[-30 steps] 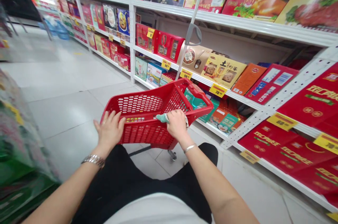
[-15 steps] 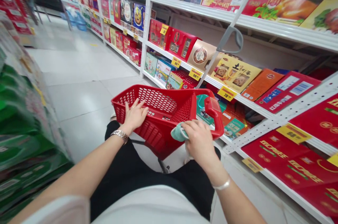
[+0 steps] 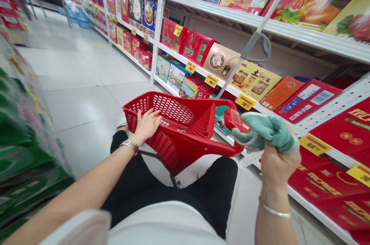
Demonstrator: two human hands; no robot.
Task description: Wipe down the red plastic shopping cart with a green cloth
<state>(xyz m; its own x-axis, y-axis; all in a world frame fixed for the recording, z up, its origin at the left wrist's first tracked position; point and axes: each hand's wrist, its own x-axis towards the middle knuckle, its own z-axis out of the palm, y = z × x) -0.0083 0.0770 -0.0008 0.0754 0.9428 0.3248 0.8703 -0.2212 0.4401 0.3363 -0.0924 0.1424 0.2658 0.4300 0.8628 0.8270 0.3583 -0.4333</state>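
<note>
A red plastic shopping cart with perforated walls stands between my knees, its basket holding nothing that I can see. My left hand rests over the near rim at the left, fingers stretched out and slightly apart. Off the right end of the cart, my right hand is closed around a bunched green cloth with pale edging. One end of the cloth hangs by the cart's red handle and seems to touch it.
White shelves along the right carry boxed goods with yellow price tags. A pole with a grey hook-shaped grip slants in front of them. Green packages are stacked close on the left. Pale tiled floor runs between, with blue bottles farther back.
My right hand has lifted away from the cart's near rim and moved right with the cloth, past the handle. My left hand remains on the rim.
</note>
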